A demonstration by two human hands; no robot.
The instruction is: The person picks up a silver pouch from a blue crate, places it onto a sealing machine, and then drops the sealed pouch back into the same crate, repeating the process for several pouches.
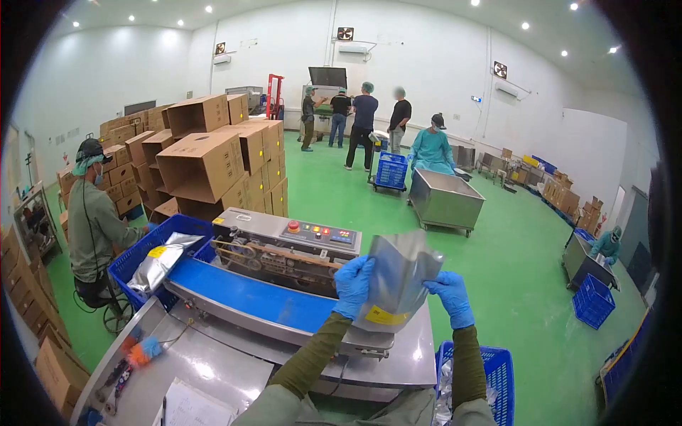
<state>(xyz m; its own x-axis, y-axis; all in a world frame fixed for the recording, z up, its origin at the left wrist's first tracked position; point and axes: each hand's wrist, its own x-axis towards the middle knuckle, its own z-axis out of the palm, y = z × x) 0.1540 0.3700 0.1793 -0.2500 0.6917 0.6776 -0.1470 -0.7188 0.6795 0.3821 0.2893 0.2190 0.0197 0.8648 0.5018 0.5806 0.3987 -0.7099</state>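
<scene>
Both blue-gloved hands hold a silver foil pouch (399, 273) upright, with a yellow label near its bottom. My left hand (353, 286) pinches its left edge, and my right hand (452, 298) pinches the right edge. Just left of the pouch stands a band sealer (288, 234) with a red knob and lit buttons. Its blue conveyor belt (249, 292) runs along the front. At the belt's far left end, another silver pouch (165, 261) with a yellow label lies over a blue crate (122, 268).
Below my right forearm is a blue basket (501, 373) with silver packs. The steel table (220, 361) bears paper (192, 408) and tools. Stacked cartons (202, 167) rise behind the sealer. A person (99, 220) sits at left; others stand farther back near a steel cart (446, 202).
</scene>
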